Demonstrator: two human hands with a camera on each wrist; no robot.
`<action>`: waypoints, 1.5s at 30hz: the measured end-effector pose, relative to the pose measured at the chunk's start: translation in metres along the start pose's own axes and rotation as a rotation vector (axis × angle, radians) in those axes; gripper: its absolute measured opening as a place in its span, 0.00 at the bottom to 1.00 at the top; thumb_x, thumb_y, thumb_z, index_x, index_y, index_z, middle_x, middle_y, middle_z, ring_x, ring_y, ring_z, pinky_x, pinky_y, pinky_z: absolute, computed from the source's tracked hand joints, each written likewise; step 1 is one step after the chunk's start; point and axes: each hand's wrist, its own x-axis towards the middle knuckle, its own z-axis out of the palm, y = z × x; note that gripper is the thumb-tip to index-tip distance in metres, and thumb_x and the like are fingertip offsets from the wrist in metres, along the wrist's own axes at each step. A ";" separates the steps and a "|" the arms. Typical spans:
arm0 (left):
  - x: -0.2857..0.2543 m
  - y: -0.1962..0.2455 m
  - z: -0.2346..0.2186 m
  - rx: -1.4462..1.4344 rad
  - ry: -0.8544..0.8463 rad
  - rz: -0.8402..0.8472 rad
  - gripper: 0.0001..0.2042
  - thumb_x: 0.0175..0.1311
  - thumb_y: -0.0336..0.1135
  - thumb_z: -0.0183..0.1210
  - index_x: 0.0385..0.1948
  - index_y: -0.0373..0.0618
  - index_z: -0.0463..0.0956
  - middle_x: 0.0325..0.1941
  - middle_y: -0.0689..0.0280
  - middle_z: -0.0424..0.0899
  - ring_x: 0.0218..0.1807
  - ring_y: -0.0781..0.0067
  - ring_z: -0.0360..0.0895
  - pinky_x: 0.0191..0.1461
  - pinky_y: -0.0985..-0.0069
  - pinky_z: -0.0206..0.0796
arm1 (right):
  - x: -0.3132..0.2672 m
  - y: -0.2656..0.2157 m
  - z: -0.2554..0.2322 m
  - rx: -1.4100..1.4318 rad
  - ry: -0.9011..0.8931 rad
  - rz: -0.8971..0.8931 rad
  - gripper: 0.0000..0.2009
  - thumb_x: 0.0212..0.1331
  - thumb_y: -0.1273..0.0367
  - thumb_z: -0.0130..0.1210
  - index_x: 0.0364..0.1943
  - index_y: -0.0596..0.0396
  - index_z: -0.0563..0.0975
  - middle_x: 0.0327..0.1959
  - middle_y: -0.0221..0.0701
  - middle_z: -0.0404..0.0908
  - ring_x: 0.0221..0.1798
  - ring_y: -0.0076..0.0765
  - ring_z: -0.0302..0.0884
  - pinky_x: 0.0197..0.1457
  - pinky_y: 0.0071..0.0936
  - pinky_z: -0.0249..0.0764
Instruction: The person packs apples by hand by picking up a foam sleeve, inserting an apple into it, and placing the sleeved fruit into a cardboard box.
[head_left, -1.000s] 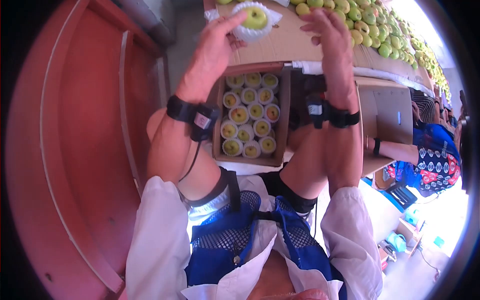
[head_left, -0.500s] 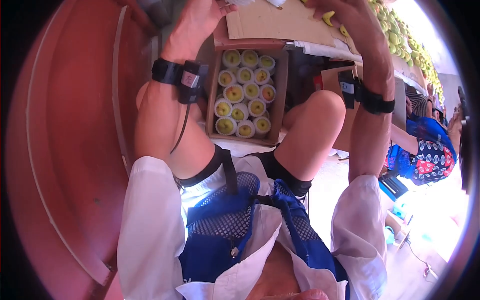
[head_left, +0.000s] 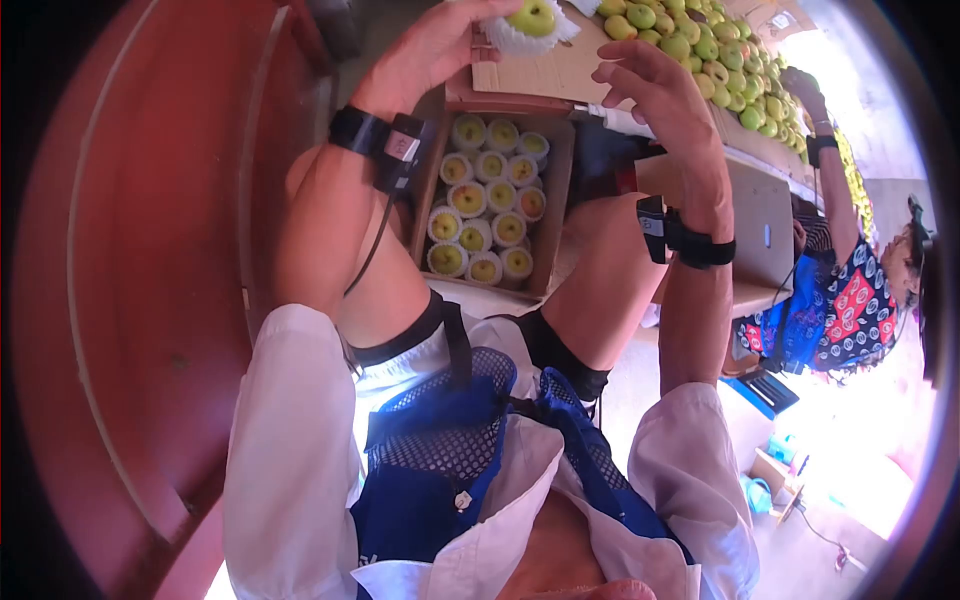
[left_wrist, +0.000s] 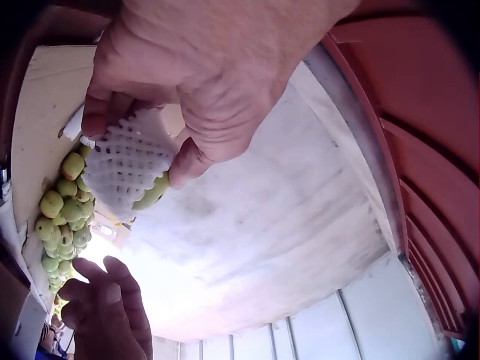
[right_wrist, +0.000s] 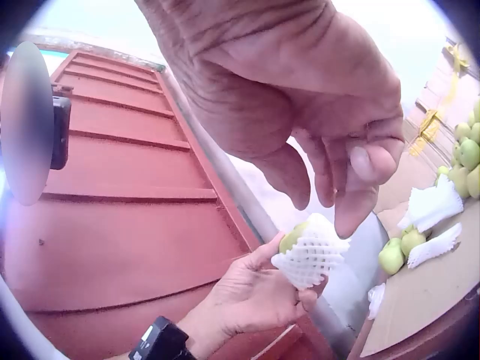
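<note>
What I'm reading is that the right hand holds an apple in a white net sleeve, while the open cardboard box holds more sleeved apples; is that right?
Not quite: the left hand holds that apple in its white net sleeve, as the left wrist view shows. The open cardboard box does hold more sleeved apples.

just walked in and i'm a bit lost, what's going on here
A person's left hand holds a green apple in a white foam net. The right hand is near it, fingers loosely bent, holding nothing. In front sits a cardboard box of netted apples, and a heap of bare apples lies beyond.
</note>
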 end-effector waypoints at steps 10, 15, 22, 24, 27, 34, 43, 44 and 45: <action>0.007 -0.011 0.008 0.145 0.218 -0.137 0.18 0.71 0.44 0.60 0.55 0.42 0.78 0.49 0.67 0.85 0.47 0.77 0.82 0.48 0.79 0.74 | 0.031 0.056 0.018 0.216 0.003 -0.134 0.25 0.64 0.63 0.62 0.63 0.56 0.74 0.53 0.32 0.83 0.48 0.25 0.82 0.42 0.20 0.71; 0.015 0.005 0.036 0.184 0.155 -0.128 0.18 0.74 0.41 0.57 0.59 0.41 0.76 0.53 0.65 0.85 0.50 0.74 0.83 0.51 0.75 0.74 | 0.000 0.064 -0.010 0.406 0.078 -0.039 0.23 0.67 0.61 0.60 0.63 0.56 0.75 0.52 0.29 0.84 0.46 0.19 0.81 0.38 0.15 0.64; 0.017 0.023 0.054 0.197 0.227 -0.122 0.19 0.74 0.41 0.57 0.59 0.40 0.77 0.51 0.64 0.86 0.49 0.73 0.83 0.47 0.75 0.73 | -0.026 0.073 -0.027 0.483 0.112 -0.010 0.21 0.68 0.62 0.58 0.62 0.57 0.75 0.52 0.32 0.85 0.43 0.18 0.80 0.37 0.15 0.61; 0.017 0.027 0.059 0.230 0.242 -0.144 0.19 0.74 0.42 0.57 0.59 0.40 0.77 0.51 0.64 0.87 0.49 0.73 0.83 0.47 0.75 0.73 | -0.028 0.070 -0.032 0.480 0.111 0.005 0.21 0.69 0.63 0.58 0.62 0.57 0.76 0.52 0.33 0.84 0.43 0.18 0.79 0.36 0.15 0.61; 0.012 0.025 0.058 0.235 0.197 -0.177 0.18 0.74 0.42 0.57 0.58 0.40 0.77 0.51 0.65 0.86 0.48 0.74 0.83 0.47 0.75 0.73 | -0.026 0.076 -0.032 0.510 0.108 0.005 0.21 0.68 0.63 0.58 0.62 0.56 0.75 0.51 0.31 0.85 0.43 0.17 0.79 0.35 0.15 0.60; -0.014 -0.002 0.059 0.282 0.255 -0.242 0.21 0.73 0.45 0.59 0.58 0.39 0.75 0.51 0.62 0.85 0.50 0.74 0.83 0.50 0.75 0.75 | -0.025 0.044 0.007 0.181 0.000 -0.130 0.34 0.58 0.67 0.69 0.70 0.50 0.69 0.61 0.37 0.77 0.46 0.30 0.80 0.57 0.29 0.76; -0.065 -0.059 0.049 0.491 0.463 -0.219 0.36 0.58 0.51 0.71 0.60 0.35 0.69 0.51 0.60 0.81 0.48 0.73 0.80 0.41 0.78 0.73 | -0.027 0.022 0.074 -0.171 -0.084 -0.235 0.43 0.46 0.68 0.72 0.71 0.48 0.64 0.62 0.45 0.74 0.62 0.52 0.76 0.64 0.39 0.74; -0.068 -0.076 0.049 0.497 0.529 -0.184 0.35 0.58 0.49 0.71 0.60 0.34 0.68 0.50 0.59 0.81 0.45 0.73 0.80 0.39 0.78 0.72 | -0.029 0.018 0.077 -0.140 -0.120 -0.155 0.41 0.46 0.69 0.71 0.70 0.47 0.66 0.63 0.44 0.74 0.67 0.52 0.73 0.68 0.40 0.71; -0.075 -0.072 0.054 0.497 0.478 -0.174 0.33 0.59 0.47 0.70 0.59 0.33 0.68 0.48 0.58 0.81 0.44 0.74 0.79 0.40 0.78 0.73 | -0.032 0.019 0.082 -0.127 -0.125 -0.145 0.41 0.46 0.70 0.71 0.70 0.47 0.66 0.64 0.44 0.74 0.67 0.52 0.72 0.68 0.41 0.71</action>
